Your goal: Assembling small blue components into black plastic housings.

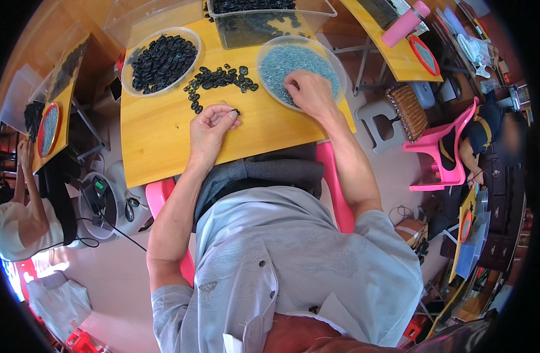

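My left hand (209, 130) is above the near part of the yellow table (158, 138), with a small black plastic part (236, 112) pinched between thumb and forefinger. Over the right-hand round dish (341, 66), my right hand (312, 93) has its fingertips pressed together among many small, thin blue-grey pieces (293, 63). Whatever those fingertips grip is hidden. Loose black parts (220, 77) lie scattered between the two dishes. Many more black parts (164, 62) are heaped in a clear round dish (126, 82) at the far left.
A clear bin (246, 34) with black parts stands at the table's far edge. To the right are another yellow table (408, 62) with a pink bottle (406, 23), a stool (380, 123) and a pink chair (440, 154). People sit working at left and right.
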Motion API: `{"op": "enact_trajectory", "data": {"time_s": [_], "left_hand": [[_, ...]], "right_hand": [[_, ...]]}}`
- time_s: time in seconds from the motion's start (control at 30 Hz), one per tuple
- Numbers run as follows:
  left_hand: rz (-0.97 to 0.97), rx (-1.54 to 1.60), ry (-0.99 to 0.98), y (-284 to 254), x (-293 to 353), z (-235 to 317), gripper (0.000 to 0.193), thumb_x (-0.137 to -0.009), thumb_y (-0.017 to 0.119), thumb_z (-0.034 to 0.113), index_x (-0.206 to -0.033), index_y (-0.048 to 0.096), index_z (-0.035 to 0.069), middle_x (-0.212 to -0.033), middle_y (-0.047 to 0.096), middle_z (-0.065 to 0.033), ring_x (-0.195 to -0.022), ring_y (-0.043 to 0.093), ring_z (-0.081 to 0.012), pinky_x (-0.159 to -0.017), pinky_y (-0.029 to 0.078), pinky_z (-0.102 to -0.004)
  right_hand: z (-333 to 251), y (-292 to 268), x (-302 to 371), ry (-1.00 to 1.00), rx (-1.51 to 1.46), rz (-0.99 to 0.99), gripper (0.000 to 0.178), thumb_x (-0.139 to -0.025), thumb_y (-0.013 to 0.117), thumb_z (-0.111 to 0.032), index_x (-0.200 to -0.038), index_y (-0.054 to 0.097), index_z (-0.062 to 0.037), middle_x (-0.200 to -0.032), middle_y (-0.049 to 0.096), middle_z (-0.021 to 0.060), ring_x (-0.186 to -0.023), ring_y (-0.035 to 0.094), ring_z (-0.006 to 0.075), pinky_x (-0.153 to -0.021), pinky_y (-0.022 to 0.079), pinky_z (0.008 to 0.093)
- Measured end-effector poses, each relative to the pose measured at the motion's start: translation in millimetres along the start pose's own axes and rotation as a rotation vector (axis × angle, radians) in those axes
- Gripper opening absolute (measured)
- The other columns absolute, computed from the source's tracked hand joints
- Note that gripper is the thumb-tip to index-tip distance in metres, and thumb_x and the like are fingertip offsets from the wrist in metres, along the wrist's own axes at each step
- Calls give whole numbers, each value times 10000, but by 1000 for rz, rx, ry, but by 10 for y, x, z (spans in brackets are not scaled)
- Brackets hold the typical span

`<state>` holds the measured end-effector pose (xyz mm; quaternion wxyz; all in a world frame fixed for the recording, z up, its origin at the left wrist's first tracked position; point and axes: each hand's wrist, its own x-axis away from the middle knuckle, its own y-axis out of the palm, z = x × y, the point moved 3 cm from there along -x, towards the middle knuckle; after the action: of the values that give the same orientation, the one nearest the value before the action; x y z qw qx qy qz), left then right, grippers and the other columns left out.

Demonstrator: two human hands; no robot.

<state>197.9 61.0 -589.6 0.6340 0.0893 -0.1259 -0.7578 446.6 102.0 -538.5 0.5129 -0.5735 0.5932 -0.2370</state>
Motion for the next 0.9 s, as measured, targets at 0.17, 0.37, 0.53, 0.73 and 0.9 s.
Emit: {"op": "enact_trajectory", "data": {"time_s": [0.17,0.37,0.53,0.73,0.9], "left_hand": [[4,9,10,-14,-6,-8,124,-931,658,50,-1032,641,-20,-926,707,-91,-822,673,-135,-755,526,-246],[9,24,-3,-2,-3,12,127,-926,663,46,-1031,643,-23,-913,706,-92,-816,672,-134,-749,526,-243],[6,43,-1,5,-2,10,132,-922,667,43,-1032,645,-27,-909,705,-89,-809,672,-132,-746,527,-241],[-10,44,3,-13,-5,-25,137,-922,670,46,-1034,644,-28,-908,704,-87,-804,672,-128,-743,529,-237],[12,80,-16,-24,18,-15,137,-917,675,40,-1030,638,-28,-895,697,-77,-798,673,-126,-735,536,-236]], "right_hand": [[-5,-61,12,38,-78,92,114,-828,644,-131,-894,688,-50,-884,700,127,-809,679,306,-707,523,390],[-26,-100,6,37,-176,142,100,-792,666,-62,-885,665,-26,-798,678,138,-685,653,260,-633,506,344],[-58,-98,7,36,-235,145,93,-784,677,-30,-869,650,-5,-764,668,131,-648,630,206,-612,492,309],[-86,-106,30,85,-296,123,53,-785,650,-1,-834,630,0,-758,663,152,-674,654,262,-625,504,348],[-301,-123,63,67,-333,85,72,-796,697,-30,-851,654,-15,-720,666,99,-604,624,144,-583,489,279]]}}
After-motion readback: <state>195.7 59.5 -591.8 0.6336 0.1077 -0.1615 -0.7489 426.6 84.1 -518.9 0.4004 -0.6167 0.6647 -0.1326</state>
